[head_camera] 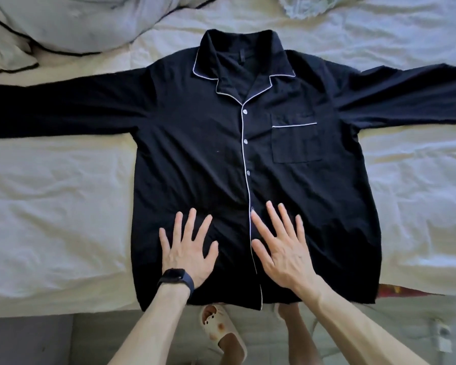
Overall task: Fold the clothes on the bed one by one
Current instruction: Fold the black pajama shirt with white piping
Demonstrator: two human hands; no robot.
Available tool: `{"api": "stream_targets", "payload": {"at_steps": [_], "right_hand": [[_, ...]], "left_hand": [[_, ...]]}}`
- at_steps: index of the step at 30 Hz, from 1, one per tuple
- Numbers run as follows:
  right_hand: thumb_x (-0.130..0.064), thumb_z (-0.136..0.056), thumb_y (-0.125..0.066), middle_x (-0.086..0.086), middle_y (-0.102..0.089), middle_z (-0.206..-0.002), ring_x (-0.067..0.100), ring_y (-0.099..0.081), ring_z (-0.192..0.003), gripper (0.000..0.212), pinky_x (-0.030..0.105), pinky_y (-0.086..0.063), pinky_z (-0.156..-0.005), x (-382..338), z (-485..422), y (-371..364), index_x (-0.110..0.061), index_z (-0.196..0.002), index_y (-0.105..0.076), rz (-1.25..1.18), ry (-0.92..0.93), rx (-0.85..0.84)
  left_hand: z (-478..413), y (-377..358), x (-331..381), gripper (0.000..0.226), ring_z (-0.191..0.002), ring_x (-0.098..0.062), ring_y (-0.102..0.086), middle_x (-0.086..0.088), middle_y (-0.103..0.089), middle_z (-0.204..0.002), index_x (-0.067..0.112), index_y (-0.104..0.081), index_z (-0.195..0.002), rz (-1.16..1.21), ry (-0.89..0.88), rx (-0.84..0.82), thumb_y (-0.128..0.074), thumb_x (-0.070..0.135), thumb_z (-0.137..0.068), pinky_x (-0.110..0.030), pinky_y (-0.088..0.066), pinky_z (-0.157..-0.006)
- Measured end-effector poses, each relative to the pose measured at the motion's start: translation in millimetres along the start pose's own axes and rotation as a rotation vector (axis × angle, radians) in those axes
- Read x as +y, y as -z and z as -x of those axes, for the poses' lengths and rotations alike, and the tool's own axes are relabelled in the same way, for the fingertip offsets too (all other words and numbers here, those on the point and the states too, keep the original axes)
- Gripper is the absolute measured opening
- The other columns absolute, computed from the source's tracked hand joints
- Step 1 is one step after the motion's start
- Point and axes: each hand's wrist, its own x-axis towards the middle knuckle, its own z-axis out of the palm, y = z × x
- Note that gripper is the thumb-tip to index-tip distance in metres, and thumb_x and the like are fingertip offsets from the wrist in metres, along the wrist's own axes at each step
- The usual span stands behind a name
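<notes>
On the bed sheet (50, 206) navy shirt (195, 154) lies flat, face up, collar far, sleeves out sideways; left hand (187, 248) and right hand (279, 248) press near hem, fingers spread, gripping nothing; each sleeve nearer its own-side hand.

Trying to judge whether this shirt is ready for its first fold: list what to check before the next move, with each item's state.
1. Shirt flat, front up on the bed: ok.
2. Sleeves spread sideways: ok; whether their ends lie straight: cannot tell, out of frame.
3. Buttons fastened: ok.
4. Lower front smooth: not ok, creases above the left hand.
5. Left hand and right hand flat on the fabric, holding nothing: ok.
</notes>
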Motion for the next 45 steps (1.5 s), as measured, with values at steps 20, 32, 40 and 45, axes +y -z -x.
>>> {"api": "stream_targets", "payload": {"at_steps": [20, 32, 40, 45], "right_hand": [[-0.055, -0.091, -0.066, 0.000, -0.060, -0.130, 0.018, -0.059, -0.116, 0.064, 0.031, -0.046, -0.098, 407.9, -71.8, 161.6, -0.019, -0.140, -0.048, -1.063, -0.922, 0.282], [-0.014, -0.090, -0.070, 0.006, -0.074, -0.109, 0.021, -0.071, -0.093, 0.013, 0.046, -0.061, -0.088, 617.5, -157.3, 232.4, -0.022, -0.100, -0.070, -1.690, -1.264, 0.894], [-0.018, -0.092, -0.070, 0.004, -0.074, -0.103, 0.021, -0.071, -0.095, 0.009, 0.035, -0.059, -0.089, 597.8, -149.8, 237.6, -0.016, -0.100, -0.070, -1.507, -1.167, 0.695], [-0.010, -0.093, -0.066, -0.013, -0.074, -0.098, 0.003, -0.068, -0.093, 0.022, 0.024, -0.054, -0.088, 500.0, -158.6, 268.9, -0.027, -0.106, -0.074, -1.392, -0.719, 0.515]], "left_hand": [[-204.1, 98.0, 420.3, 0.067, -0.154, -0.023, -0.008, 0.001, -0.007, -0.168, 0.041, -0.023, -0.156, -0.079, -0.346, 0.013, -0.014, 0.056, -0.092, -0.055, -0.007, -0.121], [-309.6, 112.7, 574.6, 0.060, -0.154, -0.022, 0.011, 0.008, 0.020, -0.166, 0.053, 0.000, -0.154, -0.189, -0.512, -0.221, -0.025, 0.061, -0.100, -0.062, -0.003, -0.119], [-319.9, 146.6, 626.7, 0.048, -0.149, -0.018, -0.026, 0.004, -0.033, -0.159, 0.038, -0.054, -0.141, 0.347, -0.380, -0.287, -0.057, 0.053, -0.095, -0.038, -0.024, -0.119], [-289.6, 218.7, 621.4, 0.047, -0.114, -0.021, -0.065, 0.003, -0.064, -0.125, 0.035, -0.062, -0.120, 1.214, -0.034, -0.676, -0.066, 0.061, -0.081, -0.039, -0.049, -0.102]]}}
